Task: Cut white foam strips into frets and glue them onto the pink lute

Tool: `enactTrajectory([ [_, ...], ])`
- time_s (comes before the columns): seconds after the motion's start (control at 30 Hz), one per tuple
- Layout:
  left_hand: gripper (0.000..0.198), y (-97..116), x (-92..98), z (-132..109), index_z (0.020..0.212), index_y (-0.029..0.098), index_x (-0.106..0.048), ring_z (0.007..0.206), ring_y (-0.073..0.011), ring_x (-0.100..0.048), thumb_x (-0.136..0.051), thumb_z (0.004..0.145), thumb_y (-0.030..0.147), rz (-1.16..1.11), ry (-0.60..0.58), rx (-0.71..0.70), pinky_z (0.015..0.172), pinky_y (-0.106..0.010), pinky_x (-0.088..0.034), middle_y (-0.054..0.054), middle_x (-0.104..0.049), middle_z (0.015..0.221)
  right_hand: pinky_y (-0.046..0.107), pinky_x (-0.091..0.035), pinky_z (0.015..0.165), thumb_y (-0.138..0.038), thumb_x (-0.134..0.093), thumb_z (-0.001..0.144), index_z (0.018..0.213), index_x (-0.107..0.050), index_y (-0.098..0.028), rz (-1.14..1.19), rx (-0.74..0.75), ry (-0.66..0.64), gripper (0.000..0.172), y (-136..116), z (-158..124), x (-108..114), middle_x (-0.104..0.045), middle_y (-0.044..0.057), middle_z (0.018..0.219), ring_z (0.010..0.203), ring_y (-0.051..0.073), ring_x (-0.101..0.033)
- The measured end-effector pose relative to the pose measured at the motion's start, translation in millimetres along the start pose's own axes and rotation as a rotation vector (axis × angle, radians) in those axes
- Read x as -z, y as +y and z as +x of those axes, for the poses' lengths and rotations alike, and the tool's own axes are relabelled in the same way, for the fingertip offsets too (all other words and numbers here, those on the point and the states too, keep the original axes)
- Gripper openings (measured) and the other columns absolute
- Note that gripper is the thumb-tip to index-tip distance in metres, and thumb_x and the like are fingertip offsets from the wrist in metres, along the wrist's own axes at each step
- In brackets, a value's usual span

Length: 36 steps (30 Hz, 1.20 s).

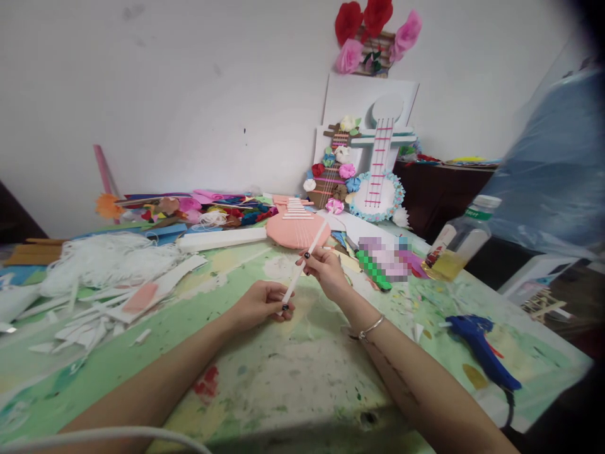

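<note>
A thin white strip [316,236] slants up and away over the table, held in both hands. My left hand [265,305] pinches its near end between thumb and fingers. Farther up, my right hand [326,270] grips the strip around its middle, fingers closed. Just beyond the hands lies a pink guitar-shaped craft [288,231] with white crossbars and thin strings; the strip's upper part passes in front of its right side. Whether the strip touches the craft, I cannot tell.
A blue glue gun [484,350] lies at right, near a tilted bottle [460,243] of yellowish liquid. Tangled white string [111,258] and foam scraps [89,325] cover the left. Two decorated instrument crafts [378,164] lean at the back wall. A white cable [118,432] crosses the lower left.
</note>
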<state>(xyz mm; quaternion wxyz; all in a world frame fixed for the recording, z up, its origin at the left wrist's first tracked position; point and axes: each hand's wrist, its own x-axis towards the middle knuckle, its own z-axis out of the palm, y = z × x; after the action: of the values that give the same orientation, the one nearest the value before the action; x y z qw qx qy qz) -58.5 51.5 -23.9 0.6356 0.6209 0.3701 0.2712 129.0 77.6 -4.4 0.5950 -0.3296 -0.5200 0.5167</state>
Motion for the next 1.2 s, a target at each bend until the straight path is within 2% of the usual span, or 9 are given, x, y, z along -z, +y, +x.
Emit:
enactTrajectory([
  [0.2, 0.043, -4, 3.9, 0, 0.102, 0.013, -0.062, 0.077, -0.0188, -0.067, -0.075, 0.064, 0.025, 0.004, -0.116, -0.016, 0.069, -0.028, -0.051, -0.011, -0.069, 0.090, 0.021, -0.033, 0.048, -0.036, -0.073, 0.063, 0.067, -0.062, -0.016, 0.026, 0.032, 0.038, 0.023, -4, 2, 4, -0.065, 0.001, 0.060, 0.048, 0.007, -0.046],
  [0.3, 0.048, -1, 3.4, -2, 0.106, 0.014, -0.061, 0.076, -0.0186, -0.067, -0.077, 0.062, 0.025, 0.018, -0.138, -0.019, 0.068, -0.028, -0.050, -0.011, -0.070, 0.091, 0.020, -0.033, 0.048, -0.035, -0.073, 0.064, 0.070, -0.063, -0.016, 0.045, 0.038, 0.034, 0.023, -4, 3, 6, -0.065, 0.000, 0.060, 0.049, 0.006, -0.045],
  [0.5, 0.045, 2, -0.4, -2, 0.098, 0.011, -0.064, 0.068, -0.0187, -0.067, -0.073, 0.066, 0.042, -0.012, -0.036, 0.002, 0.060, -0.027, -0.050, -0.011, -0.070, 0.082, 0.022, -0.038, 0.053, -0.037, -0.069, 0.068, 0.082, -0.066, -0.017, 0.068, -0.007, -0.076, 0.024, -4, -1, 4, -0.068, 0.002, 0.071, 0.053, 0.007, -0.048],
  [0.63, 0.038, 2, 1.3, 1, 0.086, 0.009, -0.067, 0.058, -0.0155, -0.063, -0.074, 0.064, 0.040, -0.008, 0.018, -0.039, 0.052, -0.024, -0.047, -0.009, -0.069, 0.071, 0.024, -0.041, 0.057, -0.034, -0.072, 0.067, 0.090, -0.066, -0.017, 0.044, -0.038, -0.167, 0.029, -3, -5, -3, -0.069, 0.005, 0.080, 0.060, 0.010, -0.054],
  [0.73, 0.031, 4, 2.4, 0, 0.077, 0.010, -0.067, 0.050, -0.0136, -0.060, -0.076, 0.062, 0.036, 0.006, 0.058, -0.035, 0.049, -0.024, -0.047, -0.006, -0.066, 0.061, 0.024, -0.041, 0.058, -0.030, -0.075, 0.064, 0.089, -0.067, -0.017, 0.008, -0.031, -0.200, 0.029, -2, -6, -7, -0.070, 0.004, 0.078, 0.061, 0.010, -0.055],
  [0.87, 0.029, 4, 2.1, -1, 0.076, 0.010, -0.067, 0.052, -0.0155, -0.062, -0.076, 0.062, 0.034, -0.011, 0.000, -0.048, 0.050, -0.025, -0.049, -0.007, -0.067, 0.063, 0.025, -0.041, 0.059, -0.028, -0.075, 0.064, 0.084, -0.069, -0.016, -0.027, -0.012, -0.211, 0.024, -2, -8, -9, -0.068, 0.002, 0.070, 0.059, 0.010, -0.054],
  [1.07, 0.035, 0, 0.4, -2, 0.083, 0.009, -0.068, 0.058, -0.0172, -0.064, -0.077, 0.063, 0.036, -0.084, -0.097, -0.066, 0.055, -0.027, -0.051, -0.009, -0.069, 0.068, 0.026, -0.041, 0.060, -0.032, -0.072, 0.068, 0.087, -0.070, -0.016, -0.050, -0.006, -0.237, 0.024, -2, -9, -9, -0.069, 0.003, 0.072, 0.059, 0.010, -0.052],
  [1.2, 0.040, 5, -2.1, -4, 0.085, 0.010, -0.067, 0.060, -0.0182, -0.066, -0.077, 0.061, 0.041, -0.090, -0.086, -0.043, 0.056, -0.028, -0.051, -0.010, -0.070, 0.072, 0.026, -0.041, 0.060, -0.032, -0.071, 0.070, 0.087, -0.071, -0.016, -0.066, -0.011, -0.248, 0.024, -2, -10, -8, -0.067, 0.003, 0.070, 0.058, 0.010, -0.051],
])
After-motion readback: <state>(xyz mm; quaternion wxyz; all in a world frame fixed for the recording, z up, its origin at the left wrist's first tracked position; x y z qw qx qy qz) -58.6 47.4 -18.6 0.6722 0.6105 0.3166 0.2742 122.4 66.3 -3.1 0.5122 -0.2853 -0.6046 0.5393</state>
